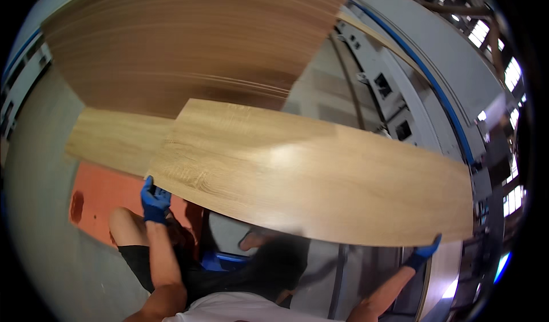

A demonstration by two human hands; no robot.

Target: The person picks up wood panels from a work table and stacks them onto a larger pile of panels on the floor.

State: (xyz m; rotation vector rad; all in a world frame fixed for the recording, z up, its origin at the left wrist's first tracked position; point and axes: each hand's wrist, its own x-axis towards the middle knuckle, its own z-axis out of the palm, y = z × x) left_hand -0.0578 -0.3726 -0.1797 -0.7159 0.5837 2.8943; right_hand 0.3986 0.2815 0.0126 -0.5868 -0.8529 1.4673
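A wood-grain board (320,173) is held up by both ends across the middle of the frame.

The left hand (154,199) is closed on its lower-left corner, the right hand (426,252) on its lower-right edge. Judged mid-carry; level lifting over the board stack (189,42) at upper left is called for. Fingers are hidden behind the board.

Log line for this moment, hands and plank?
left hand: grips plank left end | right hand: grips right end | plank: raised over stack
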